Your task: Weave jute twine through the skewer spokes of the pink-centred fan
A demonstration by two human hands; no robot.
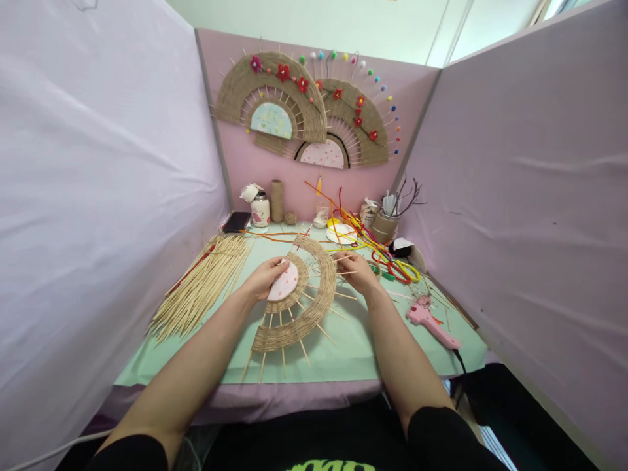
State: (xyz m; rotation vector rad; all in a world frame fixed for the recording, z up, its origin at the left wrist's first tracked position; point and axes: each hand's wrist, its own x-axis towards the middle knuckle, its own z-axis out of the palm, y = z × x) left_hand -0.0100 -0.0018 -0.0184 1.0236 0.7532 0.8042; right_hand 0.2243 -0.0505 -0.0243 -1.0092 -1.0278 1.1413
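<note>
A half-round woven fan [321, 302] of twine and thin wooden sticks is held up over the table, turned on its side. Its centre is a white half-disc with pink dots [284, 284]. My left hand [271, 275] is closed on that centre piece, thumb on its front face. On the fan's right, my right hand [354, 269] has its fingers closed around stick ends that stick out past the twine band. Several bare stick tips point outward along the lower rim.
Loose wooden sticks [203, 284] are piled at left. A pink glue gun [432, 322] lies at right, with coloured pipe cleaners [392, 261] behind. A twine spool [277, 201] and a jar [260, 210] stand at the back. Two finished fans [275, 78] hang on the pink panel.
</note>
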